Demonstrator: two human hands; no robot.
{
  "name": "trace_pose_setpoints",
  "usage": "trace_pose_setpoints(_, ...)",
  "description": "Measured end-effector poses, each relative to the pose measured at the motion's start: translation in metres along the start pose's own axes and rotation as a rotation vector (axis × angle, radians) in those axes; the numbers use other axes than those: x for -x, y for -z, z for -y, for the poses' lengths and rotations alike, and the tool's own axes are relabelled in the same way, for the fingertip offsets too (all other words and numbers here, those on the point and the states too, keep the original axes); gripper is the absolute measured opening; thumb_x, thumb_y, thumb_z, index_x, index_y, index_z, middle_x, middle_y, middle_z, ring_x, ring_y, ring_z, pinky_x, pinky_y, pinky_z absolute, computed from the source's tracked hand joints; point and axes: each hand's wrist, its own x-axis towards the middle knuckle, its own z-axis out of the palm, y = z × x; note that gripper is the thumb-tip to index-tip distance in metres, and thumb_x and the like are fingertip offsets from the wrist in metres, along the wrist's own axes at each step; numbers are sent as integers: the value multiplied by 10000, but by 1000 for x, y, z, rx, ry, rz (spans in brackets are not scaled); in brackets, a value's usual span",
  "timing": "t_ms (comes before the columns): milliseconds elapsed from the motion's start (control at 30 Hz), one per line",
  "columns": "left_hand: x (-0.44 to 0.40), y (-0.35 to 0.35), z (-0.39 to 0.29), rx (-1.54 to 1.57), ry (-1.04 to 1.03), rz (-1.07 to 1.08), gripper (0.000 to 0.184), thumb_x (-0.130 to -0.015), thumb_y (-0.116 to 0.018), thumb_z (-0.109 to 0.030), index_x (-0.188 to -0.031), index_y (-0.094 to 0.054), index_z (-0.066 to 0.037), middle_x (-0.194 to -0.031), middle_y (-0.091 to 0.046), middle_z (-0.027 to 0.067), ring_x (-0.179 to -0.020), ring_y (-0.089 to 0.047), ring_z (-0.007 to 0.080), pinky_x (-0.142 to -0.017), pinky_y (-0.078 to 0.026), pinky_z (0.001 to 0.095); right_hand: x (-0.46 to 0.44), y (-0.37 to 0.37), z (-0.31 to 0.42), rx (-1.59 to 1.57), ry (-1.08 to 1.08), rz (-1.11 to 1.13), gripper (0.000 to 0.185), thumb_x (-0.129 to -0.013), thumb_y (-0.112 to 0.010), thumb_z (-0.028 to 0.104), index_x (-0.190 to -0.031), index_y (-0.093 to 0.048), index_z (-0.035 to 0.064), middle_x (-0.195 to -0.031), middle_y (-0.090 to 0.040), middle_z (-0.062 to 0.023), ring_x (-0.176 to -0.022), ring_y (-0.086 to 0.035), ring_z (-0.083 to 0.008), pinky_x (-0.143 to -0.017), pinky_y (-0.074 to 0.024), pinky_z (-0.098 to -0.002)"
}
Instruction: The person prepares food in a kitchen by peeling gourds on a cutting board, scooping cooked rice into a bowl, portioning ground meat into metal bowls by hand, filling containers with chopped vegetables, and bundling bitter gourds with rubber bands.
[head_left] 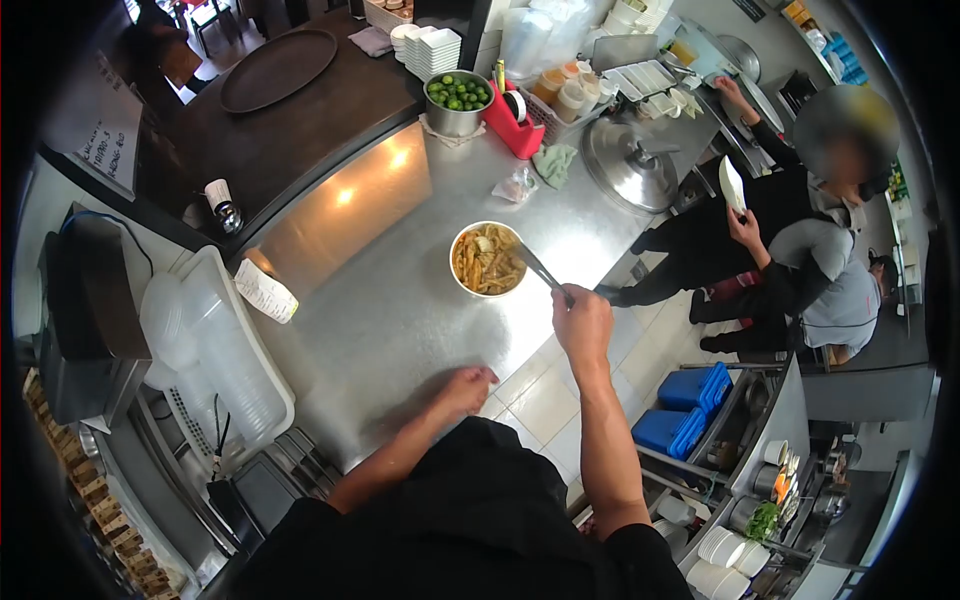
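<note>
ok so the bowl (490, 295) is plain white, the food (485, 264) is a yellowy brown mix and the tongs (541, 267) are silver-grey. Counter (390, 270) is silvery too. Loudest colours: bright red tape dispenser (514, 128), vivid blue tubs (670, 432), green limes (460, 93). Cloth (554, 164) is washed-out green, tray (280, 72) dark brown.

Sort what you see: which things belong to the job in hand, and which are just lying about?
Apparently in use: white bowl; the food inside it; tongs in the right hand.

Seemingly just lying about: metal bowl of green fruit; red tape dispenser; green cloth; round metal lid; paper slip.
</note>
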Motion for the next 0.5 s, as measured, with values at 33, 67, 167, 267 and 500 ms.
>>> trace_pose_setpoints(33,-3,-5,8,-35,69,69,398,-985,-434,-405,-954,-537,-22,-518,-339,-41,-387,-287,71,-347,-255,258,2,-2,-3,26,-34,-15,119,-774,-656,164,-767,-691,50,-664,-632,-161,-607,-608,-362,-578,-491,-431)
trace_pose_setpoints(67,-7,-9,15,-70,137,137,422,-984,-426,-429,-939,-537,-24,-514,-322,-44,-384,-270,69,-342,-239,259,3,-4,-5,51,-68,-30,124,-774,-655,166,-764,-692,48,-660,-631,-162,-607,-609,-363,-579,-493,-432)
trace_pose_setpoints(167,-14,-22,29,-295,230,283,520,-960,-406,-520,-908,-565,-28,-527,-341,-35,-390,-289,78,-364,-256,259,12,-13,-7,24,-86,-18,138,-775,-645,169,-727,-682,45,-651,-626,-168,-602,-608,-366,-576,-492,-439)
trace_pose_setpoints(267,-28,-27,54,-629,203,288,506,-952,-418,-500,-949,-591,-25,-547,-389,-18,-406,-342,95,-388,-305,261,14,-35,-9,64,6,-75,146,-774,-635,167,-704,-674,45,-651,-627,-166,-603,-609,-366,-574,-490,-444)
trace_pose_setpoints(500,-34,-19,74,-663,138,302,422,-919,-489,-442,-947,-590,-33,-599,-485,16,-440,-429,115,-418,-368,278,22,1,9,81,-12,-63,103,-775,-632,155,-740,-676,68,-662,-623,-154,-615,-605,-355,-571,-482,-440)
